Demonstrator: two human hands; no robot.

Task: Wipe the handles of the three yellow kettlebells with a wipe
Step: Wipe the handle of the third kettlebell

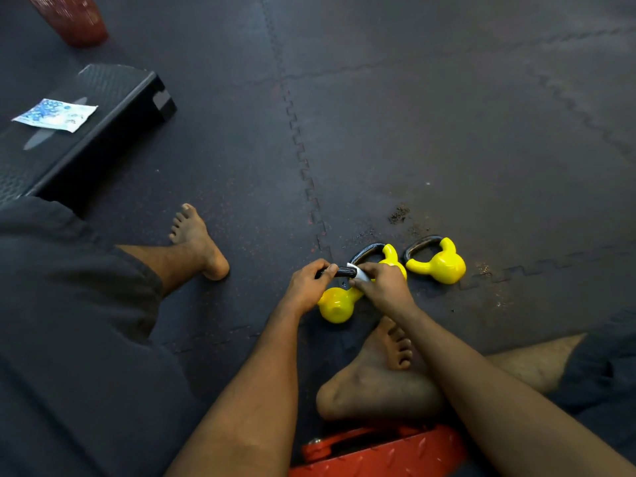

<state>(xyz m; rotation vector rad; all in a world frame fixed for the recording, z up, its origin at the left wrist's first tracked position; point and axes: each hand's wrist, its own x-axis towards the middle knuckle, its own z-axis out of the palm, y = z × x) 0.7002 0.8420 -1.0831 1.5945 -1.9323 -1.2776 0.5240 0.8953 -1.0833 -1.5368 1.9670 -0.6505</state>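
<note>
Three yellow kettlebells with dark handles lie on the black floor mat. The nearest kettlebell (335, 304) is tipped, its handle raised between my hands. My left hand (308, 284) grips the left end of that handle. My right hand (382, 282) pinches a white wipe (356, 271) wrapped round the handle's right part. Just behind my right hand lies the second kettlebell (390, 254), partly hidden. The third kettlebell (438, 263) rests on its side to the right, untouched.
A black step platform (103, 108) at the left carries a blue-white wipe packet (55, 115). A red container (72, 18) stands at the top left. My bare feet (198, 242) and legs lie on the mat; a red plate (378, 452) sits under me.
</note>
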